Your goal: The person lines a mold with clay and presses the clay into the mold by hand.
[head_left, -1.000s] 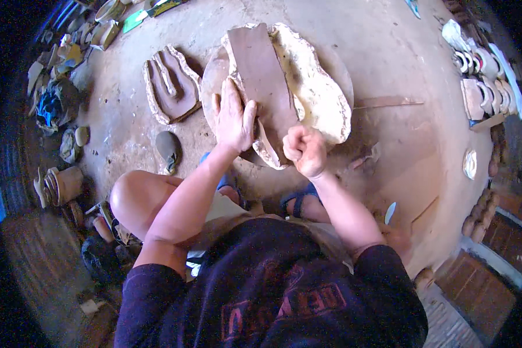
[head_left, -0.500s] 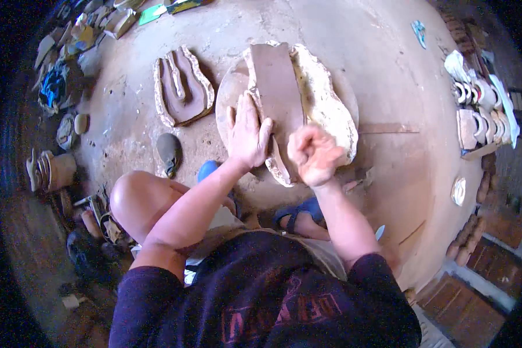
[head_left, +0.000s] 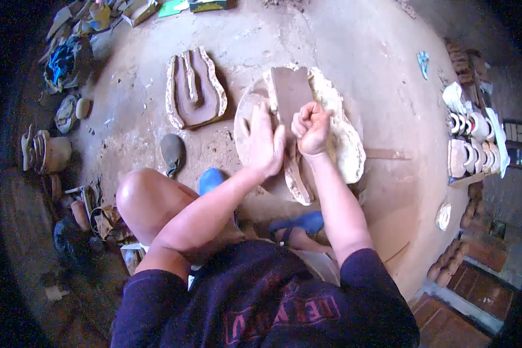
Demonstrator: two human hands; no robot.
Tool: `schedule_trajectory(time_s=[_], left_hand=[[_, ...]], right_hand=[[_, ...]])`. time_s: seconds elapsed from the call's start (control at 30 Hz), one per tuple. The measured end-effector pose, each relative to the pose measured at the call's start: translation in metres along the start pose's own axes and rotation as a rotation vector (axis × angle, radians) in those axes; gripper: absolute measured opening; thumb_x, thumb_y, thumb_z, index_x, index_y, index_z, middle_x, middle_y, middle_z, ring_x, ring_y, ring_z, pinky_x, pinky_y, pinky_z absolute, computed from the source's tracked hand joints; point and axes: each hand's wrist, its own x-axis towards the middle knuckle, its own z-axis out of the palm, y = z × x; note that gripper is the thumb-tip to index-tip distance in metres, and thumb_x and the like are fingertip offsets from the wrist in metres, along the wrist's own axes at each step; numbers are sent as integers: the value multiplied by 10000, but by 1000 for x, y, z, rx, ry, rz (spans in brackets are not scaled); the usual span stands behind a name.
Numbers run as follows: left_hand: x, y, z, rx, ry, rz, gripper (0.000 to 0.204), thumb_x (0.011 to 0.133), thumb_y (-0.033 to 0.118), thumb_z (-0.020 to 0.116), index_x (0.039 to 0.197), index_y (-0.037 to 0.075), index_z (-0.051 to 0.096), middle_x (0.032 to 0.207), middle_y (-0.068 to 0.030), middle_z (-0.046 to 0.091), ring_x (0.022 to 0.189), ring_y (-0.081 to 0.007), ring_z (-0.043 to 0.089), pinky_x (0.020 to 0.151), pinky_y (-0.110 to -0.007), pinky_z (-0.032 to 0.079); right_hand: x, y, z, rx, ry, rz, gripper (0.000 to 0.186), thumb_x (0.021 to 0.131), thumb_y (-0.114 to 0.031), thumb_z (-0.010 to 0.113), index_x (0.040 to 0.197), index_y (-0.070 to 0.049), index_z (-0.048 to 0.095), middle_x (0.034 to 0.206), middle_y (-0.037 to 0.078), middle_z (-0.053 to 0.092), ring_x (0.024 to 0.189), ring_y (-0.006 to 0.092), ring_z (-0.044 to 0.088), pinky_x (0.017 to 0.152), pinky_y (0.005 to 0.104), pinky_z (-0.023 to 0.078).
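Two hands worked the clay slab [head_left: 291, 93]: left hand [head_left: 265, 144] flat, fingers open; right hand [head_left: 311, 127] fisted at its 3 o'clock.

A flat brown clay slab [head_left: 290, 93] lies in a pale, rough-edged mould [head_left: 345, 136].

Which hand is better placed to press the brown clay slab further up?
Probably the right hand: its fist already sits on the clay slab. The left hand lies flat beside it, on the slab's left edge.

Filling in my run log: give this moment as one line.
left hand: flat on clay slab | right hand: fist on slab | slab lies on pale mould
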Motion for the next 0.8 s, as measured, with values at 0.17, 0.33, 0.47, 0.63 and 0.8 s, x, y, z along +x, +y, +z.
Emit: schedule_trajectory(time_s=[0.17, 0.33, 0.47, 0.63, 0.8], left_hand=[[36, -26, -17, 256, -3, 30, 692, 1078, 445, 381, 1591, -14, 310, 1643, -164, 374, 1556, -304, 287, 1280, -566, 71], [31, -24, -8, 246, -25, 75, 662, 1083, 404, 373, 1584, -26, 328, 1631, -180, 397, 1549, -289, 314, 1278, -565, 74], [27, -26, -12, 250, -30, 55, 647, 1081, 379, 377, 1586, -21, 322, 1620, -184, 412, 1549, -298, 311, 1277, -567, 83], [35, -19, -10, 261, -24, 60, 636, 1068, 371, 395, 1588, 9, 339, 1625, -133, 418, 1556, -244, 299, 1291, -517, 65], [36, -17, -11, 237, -1, 81, 632, 1072, 357, 400, 1581, -14, 340, 1599, -188, 439, 1531, -304, 344, 1277, -564, 97]], right_hand=[[13, -15, 29, -102, -68, -22, 596, 991, -709, 512, 900, -120, 506, 645, -46, 355, 493, 64, 331, 442, 252, 247], [33, 14, 19, -302, -78, 34, 719, 890, -850, 491, 910, -131, 513, 637, -50, 371, 511, 63, 316, 452, 252, 228], [41, -18, 45, -78, -177, -8, 682, 927, -823, 464, 892, -142, 487, 626, -48, 331, 506, 74, 290, 456, 258, 231], [68, 7, 40, -221, 37, -42, 651, 967, -783, 452, 838, -145, 466, 619, -65, 286, 488, 73, 285, 425, 275, 222], [82, -22, 55, -101, -64, -82, 634, 982, -763, 452, 809, -153, 465, 612, -65, 288, 476, 79, 297, 423, 277, 236]])
